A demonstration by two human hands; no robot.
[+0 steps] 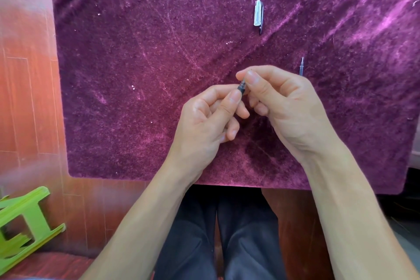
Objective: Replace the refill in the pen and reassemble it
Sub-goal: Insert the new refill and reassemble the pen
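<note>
Both hands meet over the middle of the purple velvet cloth (141,79). My left hand (204,120) pinches the dark lower end of the pen (241,87) between thumb and fingers. My right hand (279,102) grips the pen's clear tip section between thumb and forefinger; most of the pen is hidden inside the two hands. A clear pen cap (258,15) with a dark clip lies on the cloth farther away. A thin refill (301,66) lies just beyond my right hand, its lower part hidden behind that hand.
The cloth covers a table whose near edge (227,185) runs above my dark-trousered legs (227,234). A green plastic stool (25,223) lies on the red wooden floor (25,88) at lower left.
</note>
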